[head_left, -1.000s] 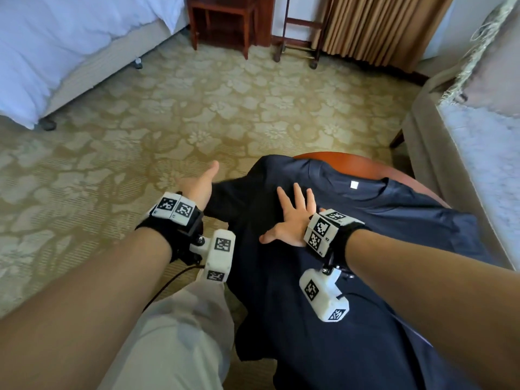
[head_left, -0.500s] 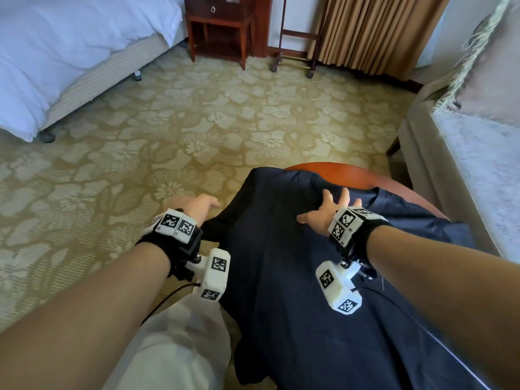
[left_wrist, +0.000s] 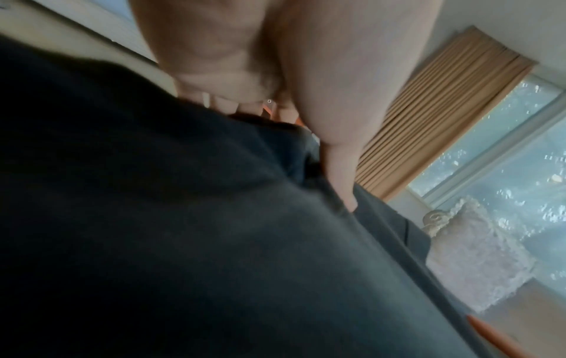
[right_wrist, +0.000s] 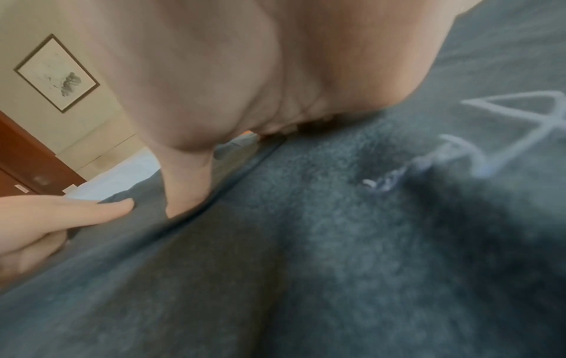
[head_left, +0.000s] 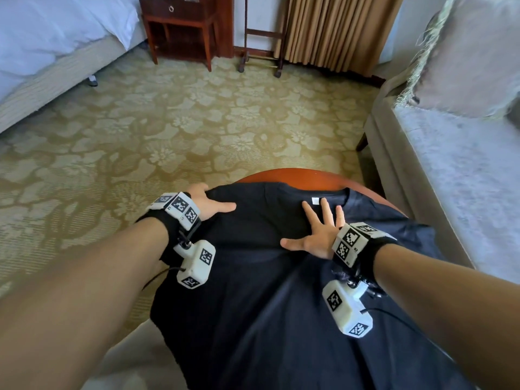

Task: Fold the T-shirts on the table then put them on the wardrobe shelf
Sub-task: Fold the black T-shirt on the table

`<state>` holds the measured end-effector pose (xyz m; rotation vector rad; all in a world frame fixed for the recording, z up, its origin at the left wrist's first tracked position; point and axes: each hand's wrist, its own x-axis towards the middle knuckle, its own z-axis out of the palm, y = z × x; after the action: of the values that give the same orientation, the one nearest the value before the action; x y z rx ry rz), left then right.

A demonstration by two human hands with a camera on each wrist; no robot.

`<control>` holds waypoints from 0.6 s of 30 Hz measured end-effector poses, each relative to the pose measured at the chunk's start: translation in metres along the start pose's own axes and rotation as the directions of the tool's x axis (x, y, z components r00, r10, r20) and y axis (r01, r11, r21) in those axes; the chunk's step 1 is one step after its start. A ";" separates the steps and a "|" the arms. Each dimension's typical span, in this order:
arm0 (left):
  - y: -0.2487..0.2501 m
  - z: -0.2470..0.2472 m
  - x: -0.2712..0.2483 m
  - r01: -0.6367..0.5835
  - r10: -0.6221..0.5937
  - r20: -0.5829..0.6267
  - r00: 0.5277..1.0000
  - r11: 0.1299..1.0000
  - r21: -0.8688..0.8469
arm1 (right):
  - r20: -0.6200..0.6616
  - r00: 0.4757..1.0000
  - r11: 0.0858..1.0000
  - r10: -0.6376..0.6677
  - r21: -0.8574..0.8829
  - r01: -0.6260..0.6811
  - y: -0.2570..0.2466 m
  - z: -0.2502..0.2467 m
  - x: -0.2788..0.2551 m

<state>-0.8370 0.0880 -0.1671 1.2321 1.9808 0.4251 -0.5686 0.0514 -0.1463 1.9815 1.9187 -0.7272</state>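
Note:
A dark navy T-shirt (head_left: 267,291) lies spread over a round red-brown wooden table (head_left: 284,175), collar at the far side with a small white label (head_left: 315,201). My left hand (head_left: 209,205) holds the shirt's left folded edge, thumb on top of the cloth and fingers wrapped round the edge. In the left wrist view the thumb (left_wrist: 340,169) lies on the T-shirt (left_wrist: 214,242) with fingertips behind the fold. My right hand (head_left: 318,235) presses flat on the chest just below the collar, fingers spread. The right wrist view shows the palm on the T-shirt (right_wrist: 306,266).
A grey sofa (head_left: 450,178) stands close to the table's right side. A bed (head_left: 42,52) is at far left, a wooden nightstand (head_left: 180,23) and a luggage rack (head_left: 261,38) at the back before tan curtains (head_left: 332,29). Patterned carpet (head_left: 168,136) lies between.
My left hand has carried the shirt's left sleeve and side inward onto the body. My right hand slid up toward the collar and now presses just below it.

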 end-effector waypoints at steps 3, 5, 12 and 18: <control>-0.007 -0.006 0.002 0.034 -0.030 -0.065 0.997 0.997 0.069 | -0.005 1.000 1.000 0.008 0.020 -0.008 0.009 -0.003 0.003; -0.011 -0.011 0.001 0.060 -0.054 -0.111 0.992 0.997 0.053 | -0.023 1.000 1.000 0.018 0.025 -0.018 0.007 -0.003 0.003; -0.041 -0.030 -0.037 0.268 -0.249 0.229 0.941 0.962 -0.055 | -0.170 0.984 0.996 0.046 0.080 -0.032 -0.036 -0.017 -0.010; -0.077 -0.020 -0.075 0.464 -0.155 0.557 0.816 0.750 -0.471 | -0.040 0.983 0.984 -0.179 0.007 0.179 -0.100 0.006 -0.032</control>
<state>-0.8809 -0.0119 -0.1698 0.5031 1.4097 0.4528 -0.6683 0.0283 -0.1200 1.8588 2.1415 -0.7501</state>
